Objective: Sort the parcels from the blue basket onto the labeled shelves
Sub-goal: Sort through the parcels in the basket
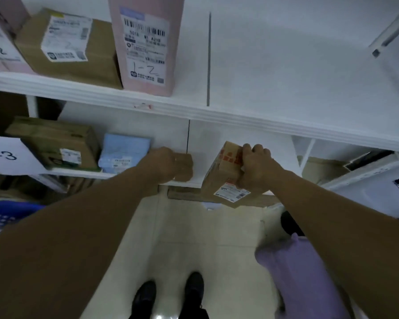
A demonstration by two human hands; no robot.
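Mid-shelving: the left hand (pixel 167 163) gripped a small brown parcel (pixel 185 168) on the lower shelf (pixel 78 172); the right hand (pixel 256 168) clasped a red-printed box (pixel 221 176), which probably needed pushing farther in.

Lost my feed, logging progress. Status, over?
Left hand grips small brown box at lower shelf. Right hand grips red-printed carton, tilted, at shelf edge. Blue parcel close beside left hand.
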